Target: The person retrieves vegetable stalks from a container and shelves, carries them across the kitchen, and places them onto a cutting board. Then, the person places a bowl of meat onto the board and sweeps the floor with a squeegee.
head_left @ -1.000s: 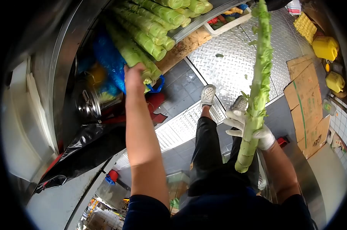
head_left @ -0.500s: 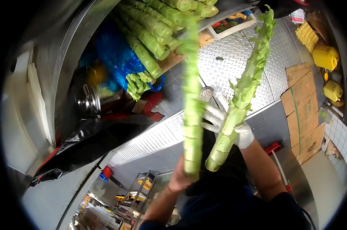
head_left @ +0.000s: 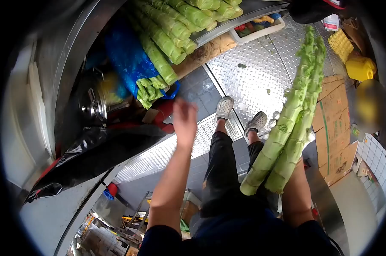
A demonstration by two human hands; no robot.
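Observation:
Two long celtuce stems [head_left: 278, 141] lie side by side, slanting up to the right, leafy scraps at their far ends. Beneath them is my right hand [head_left: 309, 137] in a white glove, closed around both; the stems cover most of it. My left hand [head_left: 185, 121] is bare and raised off to the left, smeared by motion, with no stem seen in it. It is nearest to a blue plastic bag [head_left: 131, 59] with thin green stalks [head_left: 148, 92] poking out. Beyond the bag, a pile of peeled celtuce stems [head_left: 171, 30] rests at the top.
A white bin [head_left: 259, 32] of coloured items stands on the metal plate floor [head_left: 244, 51]. Flattened cardboard [head_left: 335, 123] and a yellow jug [head_left: 360, 68] lie right. A black plastic sheet [head_left: 103, 149] and a lidded metal pot [head_left: 92, 104] are left.
The stem from my left hand now lies beside the other one in my right hand. My left hand has let go and moved up and left. The right hand has shifted right.

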